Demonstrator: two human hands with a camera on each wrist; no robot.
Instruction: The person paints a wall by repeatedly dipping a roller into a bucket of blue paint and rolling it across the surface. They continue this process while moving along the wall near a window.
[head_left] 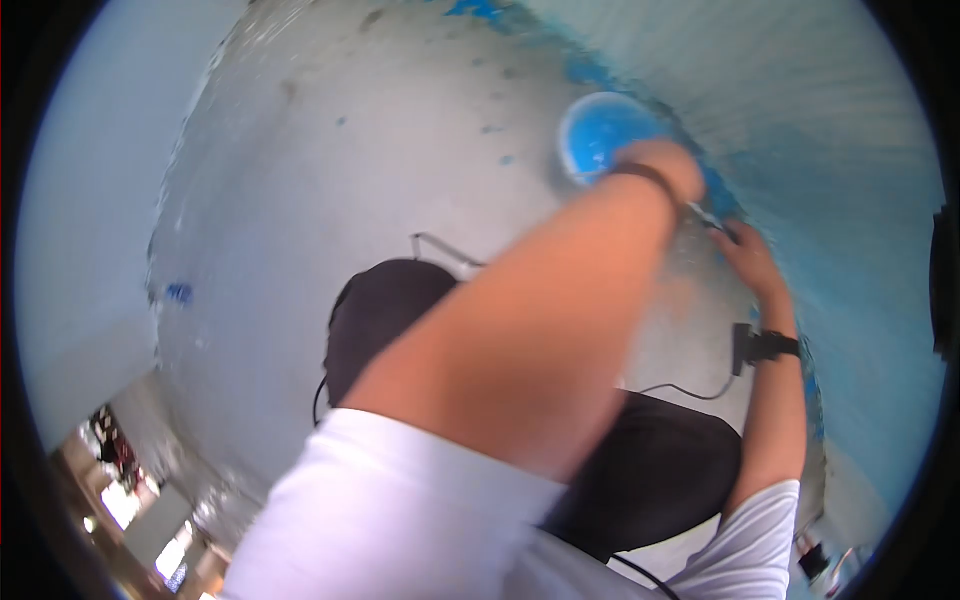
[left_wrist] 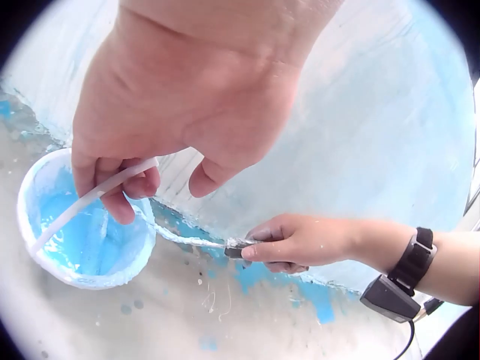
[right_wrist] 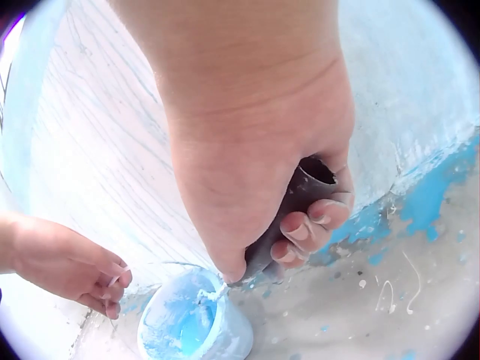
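Observation:
A white bucket (left_wrist: 139,262) of bright blue paint stands on the floor against the wall. My left hand (left_wrist: 187,97) grips its thin white handle (left_wrist: 94,193), fingers curled round it above the rim. My right hand (right_wrist: 262,165) holds a paint roller by its dark hollow handle (right_wrist: 281,217). The roller's paint-coated metal rod (left_wrist: 180,238) runs from that hand to the bucket's rim; its far end is hidden in the bucket. In the head view, my left hand (head_left: 660,168) overlaps the bucket, with my right hand (head_left: 752,262) nearer me, close to the wall.
A pale blue wall (head_left: 850,230) rises along the right, with blue paint patches (left_wrist: 322,304) where it meets the grey floor (head_left: 330,180). My knees (head_left: 390,300) are below the arms. A small blue object (head_left: 180,292) lies at far left. A cable (head_left: 690,392) hangs from my right wrist.

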